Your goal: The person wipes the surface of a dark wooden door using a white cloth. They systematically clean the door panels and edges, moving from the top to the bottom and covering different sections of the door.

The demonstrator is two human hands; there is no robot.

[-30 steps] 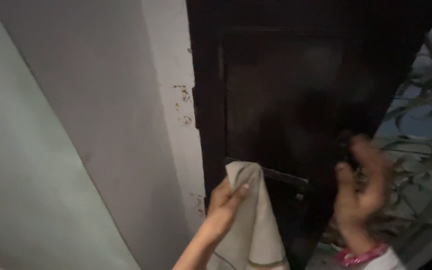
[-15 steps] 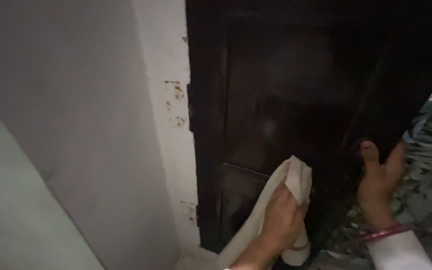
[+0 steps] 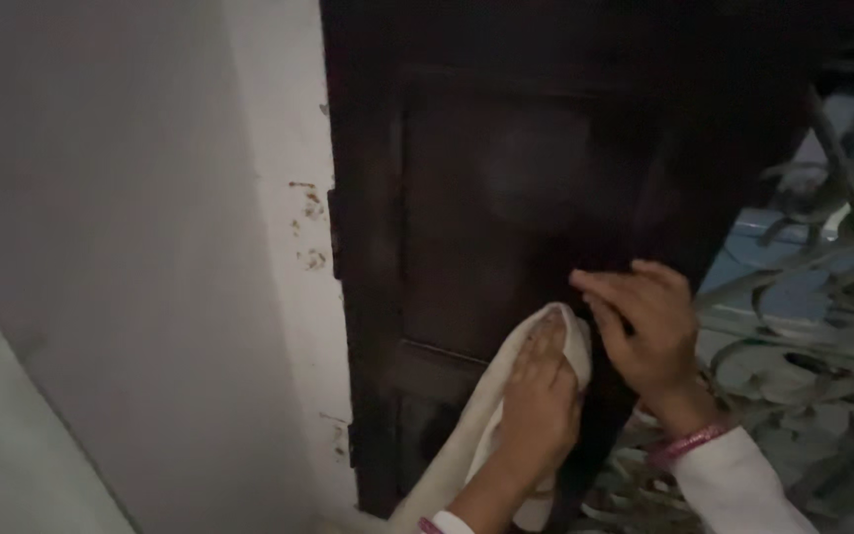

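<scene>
A dark brown panelled wooden door (image 3: 506, 178) stands in front of me. My left hand (image 3: 541, 396) presses a pale cream cloth (image 3: 467, 435) flat against the door's lower panel, and the cloth hangs down below the wrist. My right hand (image 3: 644, 326) rests on the door's right edge just beside the cloth, fingers curled toward it, touching the wood. A pink bangle and a white sleeve show at the right wrist.
A white plastered wall (image 3: 150, 247) with chipped, rust-stained spots near the door frame (image 3: 303, 227) fills the left. To the right of the door is a curled metal grille (image 3: 812, 297).
My left hand has slid the cloth across and slightly up the door. My right hand has shifted left from the door's outer edge to sit next to the cloth.
</scene>
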